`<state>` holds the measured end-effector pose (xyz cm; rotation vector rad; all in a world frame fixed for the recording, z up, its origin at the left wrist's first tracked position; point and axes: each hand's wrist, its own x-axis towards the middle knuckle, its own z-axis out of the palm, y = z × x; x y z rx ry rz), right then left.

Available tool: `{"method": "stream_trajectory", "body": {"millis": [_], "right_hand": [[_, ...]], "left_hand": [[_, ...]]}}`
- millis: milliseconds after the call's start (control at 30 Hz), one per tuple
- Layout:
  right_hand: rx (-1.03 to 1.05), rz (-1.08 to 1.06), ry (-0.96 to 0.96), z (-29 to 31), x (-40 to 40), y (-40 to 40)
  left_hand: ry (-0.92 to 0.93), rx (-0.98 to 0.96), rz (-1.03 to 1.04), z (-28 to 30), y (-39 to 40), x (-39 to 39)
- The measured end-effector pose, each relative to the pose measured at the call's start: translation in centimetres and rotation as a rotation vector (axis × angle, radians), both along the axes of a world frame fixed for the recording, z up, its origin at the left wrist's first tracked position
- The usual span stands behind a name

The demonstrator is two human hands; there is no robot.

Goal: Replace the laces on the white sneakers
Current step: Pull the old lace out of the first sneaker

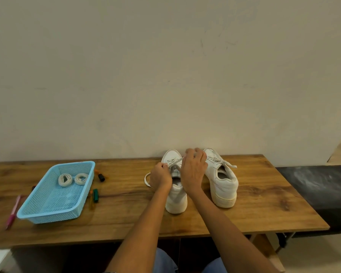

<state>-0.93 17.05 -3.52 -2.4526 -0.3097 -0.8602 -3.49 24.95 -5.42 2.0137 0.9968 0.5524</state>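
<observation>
- Head view, landmark = left sneaker (pixel 176 196): standing on wooden tabletop (pixel 126 219), heel toward camera, toe at the wall (pixel 165 66).
- Left hand (pixel 160 177) at left side of that sneaker's throat, fingers curled, pinching its old lace (pixel 173 161) near the eyelets.
- Loose loop of lace (pixel 147 179) lying on tabletop just left of the sneaker, running under the left hand.
- Right hand (pixel 193 170) over right side of the tongue, fingers bent down onto the lacing; actual grip on the lace hidden, cannot tell.
- Right sneaker (pixel 222 184) just right of landmark, apart from it, same heading, still laced, one lace end (pixel 229 164) sticking out rightward.
- Blue basket (pixel 55 211) well left of landmark, holding two coiled white laces (pixel 65 179) (pixel 81 178) at its far end.
- Small markers or tools (pixel 101 177) (pixel 95 195) between basket and landmark, beside basket's right wall; type unclear.
- Pink pen (pixel 13 211) left of basket.
- Dark bench surface (pixel 319 190) far right, past tabletop's end.
</observation>
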Motion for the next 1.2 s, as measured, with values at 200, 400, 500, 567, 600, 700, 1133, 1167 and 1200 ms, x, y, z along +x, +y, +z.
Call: {"method": "stream_trajectory", "body": {"millis": [200, 400, 500, 567, 600, 700, 1133, 1167, 1200], "right_hand": [[-0.338, 0.341, 0.356, 0.17, 0.39, 0.19], [-0.026, 0.151, 0.059, 0.23, 0.00, 0.15], [0.108, 0.033, -0.073, 0.00, -0.17, -0.10], [-0.024, 0.091, -0.008, 0.19, -0.06, 0.04], [-0.116, 0.149, 0.059, 0.32, 0.03, 0.15], [-0.348, 0.321, 0.326, 0.40, 0.17, 0.32], [-0.196, 0.398, 0.327, 0.06, 0.26, -0.05], [-0.231, 0.405, 0.371, 0.13, 0.34, 0.00], [-0.252, 0.410, 0.403, 0.19, 0.43, 0.00]], "left_hand": [[-0.006, 0.005, -0.006, -0.24, -0.02, -0.02], [-0.003, 0.015, -0.011, -0.07, 0.09, 0.07], [0.002, -0.002, -0.005, -0.06, 0.08, 0.13], [0.006, -0.002, -0.009, -0.29, 0.12, 0.11], [0.005, -0.001, -0.009, -0.45, 0.21, 0.11], [-0.007, -0.005, -0.013, -0.55, 0.21, 0.16], [-0.002, -0.011, 0.002, -0.17, -0.01, 0.10], [-0.001, -0.011, 0.003, -0.14, -0.04, 0.04], [-0.003, -0.012, 0.003, -0.17, -0.04, 0.04]]}}
